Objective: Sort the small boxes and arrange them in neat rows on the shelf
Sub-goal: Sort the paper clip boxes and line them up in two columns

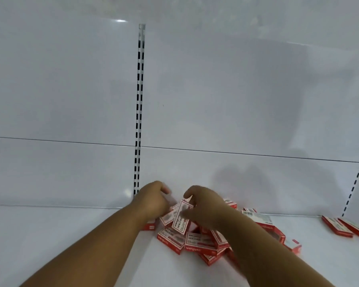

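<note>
Fingers (187, 213) of the right hand (203, 204) pinch one small box (181, 219) upright above the red pile (197, 241) on the shelf (71, 235).

Beside the pile, the left hand (151, 200) curls its fingers at the back edge; whether it holds anything cannot be told. Two boxes (346, 226) lie flat together well right of the pile, seemingly a row's beginning; most sorting appears undone.

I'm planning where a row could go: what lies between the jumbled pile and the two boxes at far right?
Head view: only bare white shelf between the pile and the two boxes.
</note>
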Demonstrator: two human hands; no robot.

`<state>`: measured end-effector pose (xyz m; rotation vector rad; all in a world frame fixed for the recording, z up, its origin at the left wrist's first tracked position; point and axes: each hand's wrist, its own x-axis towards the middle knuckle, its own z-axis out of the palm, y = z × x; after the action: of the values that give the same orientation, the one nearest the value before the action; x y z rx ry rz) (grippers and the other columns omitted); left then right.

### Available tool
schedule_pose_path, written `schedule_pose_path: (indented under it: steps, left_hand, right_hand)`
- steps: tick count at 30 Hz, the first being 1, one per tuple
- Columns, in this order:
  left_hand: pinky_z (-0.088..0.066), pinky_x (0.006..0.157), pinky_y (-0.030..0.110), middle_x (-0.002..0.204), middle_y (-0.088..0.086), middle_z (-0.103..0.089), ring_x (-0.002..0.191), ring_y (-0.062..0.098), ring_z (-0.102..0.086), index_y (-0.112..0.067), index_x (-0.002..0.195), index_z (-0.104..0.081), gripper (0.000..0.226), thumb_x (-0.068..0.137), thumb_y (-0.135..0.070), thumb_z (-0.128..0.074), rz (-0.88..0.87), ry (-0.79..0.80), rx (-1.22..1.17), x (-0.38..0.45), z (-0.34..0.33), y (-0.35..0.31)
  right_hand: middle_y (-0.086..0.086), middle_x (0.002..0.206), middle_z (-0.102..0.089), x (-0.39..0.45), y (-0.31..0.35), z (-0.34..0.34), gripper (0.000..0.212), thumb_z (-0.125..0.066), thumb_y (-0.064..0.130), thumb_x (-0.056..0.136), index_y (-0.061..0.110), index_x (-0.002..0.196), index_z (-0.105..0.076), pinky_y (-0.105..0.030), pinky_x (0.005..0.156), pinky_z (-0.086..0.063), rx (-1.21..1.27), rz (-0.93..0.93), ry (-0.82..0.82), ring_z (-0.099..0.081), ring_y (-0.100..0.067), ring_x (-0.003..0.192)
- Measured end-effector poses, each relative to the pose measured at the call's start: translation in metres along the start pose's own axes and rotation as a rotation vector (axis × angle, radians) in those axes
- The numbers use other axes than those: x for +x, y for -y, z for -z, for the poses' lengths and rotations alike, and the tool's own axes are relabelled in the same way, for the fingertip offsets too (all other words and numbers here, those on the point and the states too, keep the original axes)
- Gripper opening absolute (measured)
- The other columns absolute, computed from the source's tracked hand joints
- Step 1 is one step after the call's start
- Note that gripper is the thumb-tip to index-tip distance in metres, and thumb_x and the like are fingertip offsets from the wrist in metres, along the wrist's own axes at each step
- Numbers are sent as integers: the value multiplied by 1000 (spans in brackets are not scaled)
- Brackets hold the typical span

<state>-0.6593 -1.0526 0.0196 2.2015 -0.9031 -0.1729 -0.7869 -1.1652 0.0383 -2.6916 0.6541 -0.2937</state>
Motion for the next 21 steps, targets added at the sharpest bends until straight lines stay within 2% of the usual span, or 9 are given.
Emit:
schedule_pose_path:
  steps: [2,4,7,9,11,13,15,18,21]
  left_hand:
    - [-52,76,28,89,-11,-69,85,7,-64,-29,87,-67,20,69,-35,-71,17,-2,-35,-3,3,-3]
    - [-54,82,29,89,-14,-71,87,3,-65,-32,87,-73,9,80,-26,-69,10,98,46,-9,3,-7]
    - [-51,93,34,105,-19,-69,101,6,-65,-50,113,-63,34,82,-37,-66,-46,198,338,-19,-6,-16]
    - [-49,96,36,112,-19,-67,104,10,-63,-59,120,-52,44,82,-41,-62,-68,149,470,-25,-13,-24]
    - [-52,91,36,109,-14,-68,102,13,-65,-54,117,-55,40,79,-41,-61,-65,42,473,-29,-17,-28]
    - [-54,84,34,105,-7,-67,98,16,-65,-38,111,-62,35,76,-42,-66,2,-117,387,-33,-20,-32]
    - [-55,77,30,104,-5,-61,91,12,-63,-30,111,-58,39,77,-35,-75,68,-264,220,-38,-21,-39]
    - [-50,62,20,102,-7,-60,82,4,-61,-30,110,-48,45,79,-20,-78,99,-353,-73,-49,-26,-61]
    - [-47,57,18,94,-13,-59,77,1,-60,-29,113,-43,48,82,-17,-77,97,-357,-290,-58,-41,-90]
  right_hand:
    - [7,96,-67,1,-8,6,19,-68,29,86,27,104,-62,-30,74,-56,177,-16,-105,-65,-10,81]
    - [6,92,-66,1,-14,12,8,-61,25,91,27,98,-59,-29,66,-59,301,-55,-205,-67,-11,77]
    - [4,93,-68,2,-23,19,9,-60,21,93,25,97,-53,-22,54,-55,594,-132,-286,-69,-9,73]
    - [1,90,-72,-2,-27,26,8,-61,15,92,19,96,-55,-20,51,-48,800,-144,-274,-69,-7,68]
    - [-4,88,-73,-9,-33,33,6,-64,15,89,15,93,-59,-26,56,-51,957,-147,-228,-68,-13,64]
    - [-7,84,-72,-16,-42,37,7,-66,16,89,13,94,-63,-27,53,-51,1078,-163,-184,-65,-13,53]
    - [-9,88,-73,-19,-50,40,13,-67,15,90,13,103,-64,-27,51,-51,1226,-182,-152,-65,-16,56]
    - [-11,101,-72,-26,-56,43,30,-67,4,89,14,115,-60,-32,67,-59,1399,-149,-163,-69,-22,78]
    - [-10,111,-68,-36,-64,50,40,-64,-6,87,12,122,-58,-41,85,-59,1473,-97,-146,-70,-28,94]
